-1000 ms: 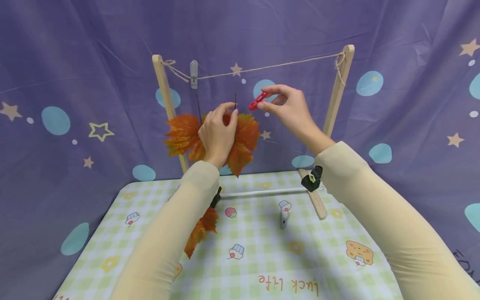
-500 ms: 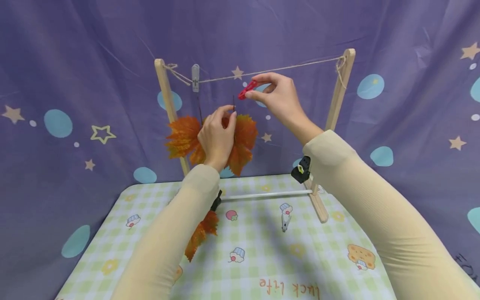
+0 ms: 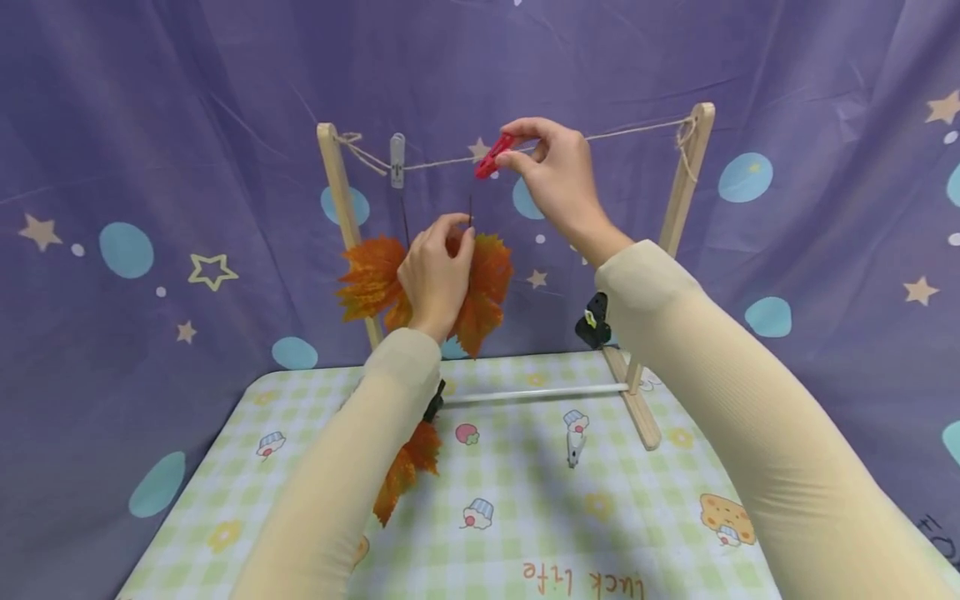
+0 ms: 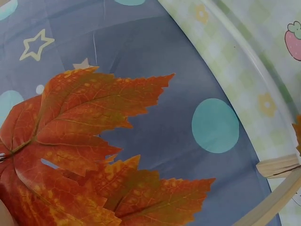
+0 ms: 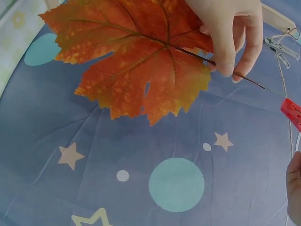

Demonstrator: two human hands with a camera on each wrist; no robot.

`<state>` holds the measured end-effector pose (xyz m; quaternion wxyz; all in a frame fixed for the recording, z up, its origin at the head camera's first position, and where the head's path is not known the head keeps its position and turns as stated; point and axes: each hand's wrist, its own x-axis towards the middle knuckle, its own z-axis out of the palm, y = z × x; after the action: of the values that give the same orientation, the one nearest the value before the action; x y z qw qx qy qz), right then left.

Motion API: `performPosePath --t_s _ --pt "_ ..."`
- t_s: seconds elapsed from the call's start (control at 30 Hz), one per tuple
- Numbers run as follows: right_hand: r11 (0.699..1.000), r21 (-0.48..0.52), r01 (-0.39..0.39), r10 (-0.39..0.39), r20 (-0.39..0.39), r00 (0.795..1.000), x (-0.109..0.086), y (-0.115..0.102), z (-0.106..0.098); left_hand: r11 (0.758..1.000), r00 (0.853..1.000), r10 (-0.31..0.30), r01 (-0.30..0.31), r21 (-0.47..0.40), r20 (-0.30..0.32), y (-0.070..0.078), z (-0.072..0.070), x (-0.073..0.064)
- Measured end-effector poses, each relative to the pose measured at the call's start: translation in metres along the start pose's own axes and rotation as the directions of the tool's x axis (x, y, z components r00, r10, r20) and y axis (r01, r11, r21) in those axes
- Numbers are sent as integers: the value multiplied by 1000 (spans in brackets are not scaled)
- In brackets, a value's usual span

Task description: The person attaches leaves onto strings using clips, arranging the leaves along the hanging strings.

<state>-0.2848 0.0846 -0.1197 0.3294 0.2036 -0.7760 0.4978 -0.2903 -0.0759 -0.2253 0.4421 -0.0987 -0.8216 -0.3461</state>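
Note:
My left hand point(image 3: 438, 271) pinches the thin dark stem point(image 5: 244, 81) of an orange maple leaf point(image 5: 136, 52) between thumb and finger. The leaf hangs below the twine point(image 3: 637, 130), stem pointing up. A red clothespin point(image 3: 495, 156) is pinched in my right hand point(image 3: 558, 171), overlapping the twine in the head view; in the right wrist view its tip sits close to the stem's end. Left of it, a grey clothespin point(image 3: 397, 161) is clipped on the twine, with another orange leaf point(image 3: 372, 275) and its stem beneath it.
Two wooden posts point(image 3: 684, 179) carry the twine, and a white rod point(image 3: 536, 392) joins them low down. On the checkered tablecloth point(image 3: 547, 517) lie a grey clothespin point(image 3: 575, 448) and a further orange leaf point(image 3: 408, 471), partly behind my left sleeve. A purple curtain point(image 3: 225, 167) hangs behind.
My right hand has moved up and left with the red clothespin, from below the twine to the twine's height. My left hand stays nearly still with its leaf.

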Motion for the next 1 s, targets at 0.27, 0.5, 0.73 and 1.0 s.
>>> performPosePath --t_s 0.27,0.5,0.73,1.0 --pt "1000 -19 25 -26 -42 999 16 -12 7 999 999 -39 39 20 35 2 -4 2" --pt "996 -85 23 -30 -79 996 21 -17 8 999 997 -42 42 6 71 6 -2 0" --pt "992 -128 3 -13 -74 997 25 -19 6 999 997 -38 37 7 73 7 -1 0" --pt "981 -191 -43 50 33 998 26 -16 5 999 995 -25 22 31 94 1 -4 -1"
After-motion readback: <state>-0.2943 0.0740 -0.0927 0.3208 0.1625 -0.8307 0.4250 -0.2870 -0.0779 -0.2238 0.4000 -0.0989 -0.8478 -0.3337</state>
